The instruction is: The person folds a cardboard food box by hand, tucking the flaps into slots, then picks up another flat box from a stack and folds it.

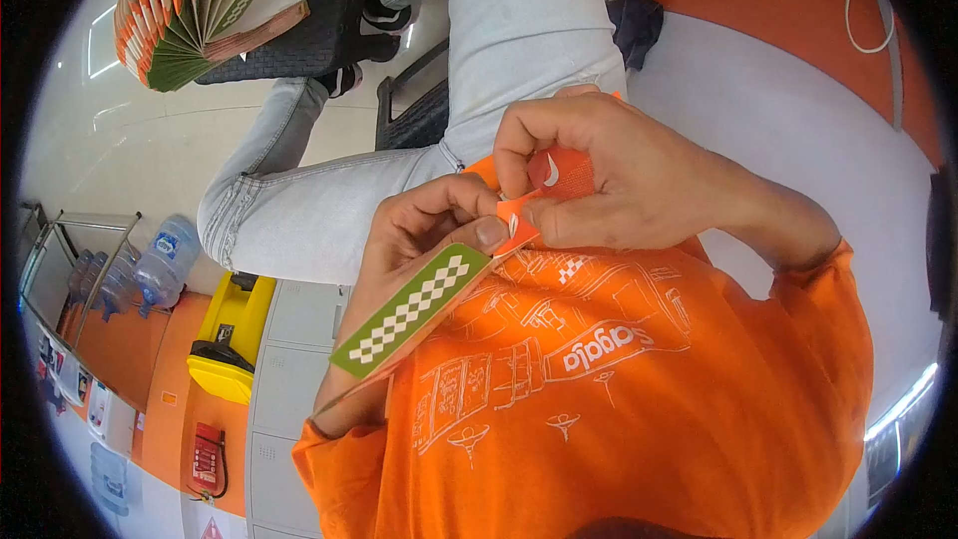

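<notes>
A folded orange paper strip (517, 228) with a small white leaf mark is between my two hands, over the lap. My left hand (419, 225) pinches its left end between thumb and fingers. Along that hand and wrist lies a green card strip (407, 311) with white diamond checks; its join to the orange piece is partly hidden. My right hand (624, 175) is closed, thumb and index finger at the right side of the orange paper, with a red-orange part (567, 172) showing between its fingers.
A fanned stack of folded orange, white and green paper (200, 25) rests on a black stool (334, 15) at upper left. Water bottles (165, 260), a yellow bin (232, 339), grey lockers (297, 359) and a fire extinguisher (207, 457) stand at lower left.
</notes>
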The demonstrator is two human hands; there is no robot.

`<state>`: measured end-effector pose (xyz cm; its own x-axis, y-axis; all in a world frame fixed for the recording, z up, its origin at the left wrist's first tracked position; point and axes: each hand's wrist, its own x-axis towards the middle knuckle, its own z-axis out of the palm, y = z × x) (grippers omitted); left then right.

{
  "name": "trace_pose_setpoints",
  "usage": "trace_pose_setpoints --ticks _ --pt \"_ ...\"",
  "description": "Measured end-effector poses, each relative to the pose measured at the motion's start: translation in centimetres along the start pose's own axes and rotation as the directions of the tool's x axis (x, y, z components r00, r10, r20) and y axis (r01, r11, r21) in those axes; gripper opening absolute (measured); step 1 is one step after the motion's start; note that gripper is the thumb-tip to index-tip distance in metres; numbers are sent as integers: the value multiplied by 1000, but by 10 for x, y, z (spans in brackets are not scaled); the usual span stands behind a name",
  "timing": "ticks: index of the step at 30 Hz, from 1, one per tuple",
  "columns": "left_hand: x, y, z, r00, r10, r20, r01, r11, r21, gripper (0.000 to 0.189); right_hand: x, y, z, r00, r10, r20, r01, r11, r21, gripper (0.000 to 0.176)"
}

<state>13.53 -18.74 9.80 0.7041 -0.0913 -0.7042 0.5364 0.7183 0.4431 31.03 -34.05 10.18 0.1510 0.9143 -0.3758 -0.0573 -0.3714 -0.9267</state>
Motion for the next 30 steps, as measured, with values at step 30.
trace_pose_setpoints --ticks 30 --pt "-1 -15 -5 994 112 -12 -113 992 -56 13 -1 -6 20 991 131 20 -132 958 253 33"
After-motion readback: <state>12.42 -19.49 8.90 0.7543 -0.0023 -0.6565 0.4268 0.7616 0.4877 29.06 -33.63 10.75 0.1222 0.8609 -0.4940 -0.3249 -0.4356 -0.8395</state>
